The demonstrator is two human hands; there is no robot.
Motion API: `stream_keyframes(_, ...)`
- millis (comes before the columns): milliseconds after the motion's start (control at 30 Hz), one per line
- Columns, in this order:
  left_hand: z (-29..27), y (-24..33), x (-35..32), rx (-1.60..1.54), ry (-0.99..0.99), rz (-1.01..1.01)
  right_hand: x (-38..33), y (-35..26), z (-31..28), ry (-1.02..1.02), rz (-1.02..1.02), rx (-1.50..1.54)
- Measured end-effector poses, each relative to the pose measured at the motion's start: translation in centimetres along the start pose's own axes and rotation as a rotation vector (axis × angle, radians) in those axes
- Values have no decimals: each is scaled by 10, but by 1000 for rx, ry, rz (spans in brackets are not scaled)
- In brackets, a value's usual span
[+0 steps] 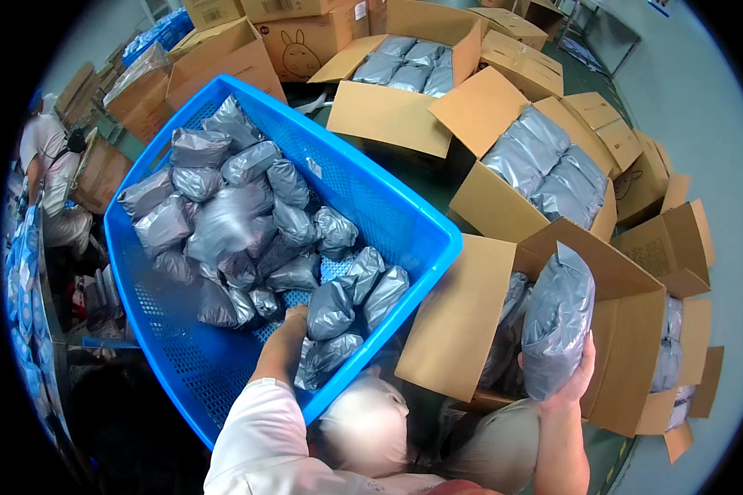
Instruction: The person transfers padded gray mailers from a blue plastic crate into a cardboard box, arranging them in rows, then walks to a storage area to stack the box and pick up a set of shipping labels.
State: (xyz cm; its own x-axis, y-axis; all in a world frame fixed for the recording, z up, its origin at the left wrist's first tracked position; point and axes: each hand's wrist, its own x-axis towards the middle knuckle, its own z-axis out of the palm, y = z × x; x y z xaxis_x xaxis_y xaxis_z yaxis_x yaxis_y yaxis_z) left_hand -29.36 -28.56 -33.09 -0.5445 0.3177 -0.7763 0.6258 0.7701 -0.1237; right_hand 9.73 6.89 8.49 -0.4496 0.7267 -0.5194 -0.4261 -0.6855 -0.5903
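My right hand (578, 378) holds a plump grey plastic mailer bag (558, 322) upright, fingers wrapped round its lower right side, above an open cardboard box (627, 338). More grey bags (504, 330) lie inside that box, partly hidden by the held one. My left arm reaches down into a large blue plastic basket (363, 186) heaped with similar grey bags (293, 223). There my left hand (295, 315) is beside a grey bag (331, 311); its fingers are hidden, so I cannot tell whether they grip anything.
Open cartons packed with grey bags stand at the back (404, 66) and right (545, 161). Several other cartons (301, 45) surround them. At far left, another person (54, 165) is near a brown carton (99, 173). My knees (363, 425) are between basket and box.
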Motion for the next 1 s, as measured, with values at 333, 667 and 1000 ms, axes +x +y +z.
stream_keyframes(333,-24,1,-45,-21,101,169,-7,-1,3,-134,3,50)
stream_keyframes(667,-51,-33,-72,321,-4,570,-6,-11,1,-191,48,-18)
stream_keyframes(1000,-188,-46,-245,66,-16,573,-8,-11,-5,-80,26,-64)
